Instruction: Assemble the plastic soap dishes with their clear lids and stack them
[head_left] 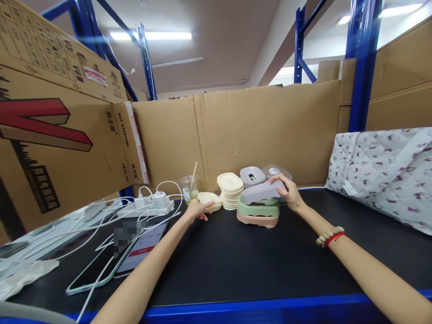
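Observation:
With its fingers and thumb, my right hand [288,192] grips the right end of a grey-lilac oval plastic piece [258,193]. That piece is tilted, its right end higher, over a green wavy-edged piece [258,209]. Below the green one is a similar pink piece [257,219] on the black surface. My left hand [198,209] is open, thumb and fingers apart, close to a cream oval lid or dish [211,200]; whether it touches it I cannot tell. Between the hands stands a stack of cream lids or dishes [230,191].
A grey-lilac container [252,176] and a clear round container [278,173] stand behind. At the back left is a plastic cup [189,186] with a straw. White cables, a power strip [162,207] and two phones [143,247] lie left. A quilted bag [384,175] stands right; cardboard [280,130] walls the back.

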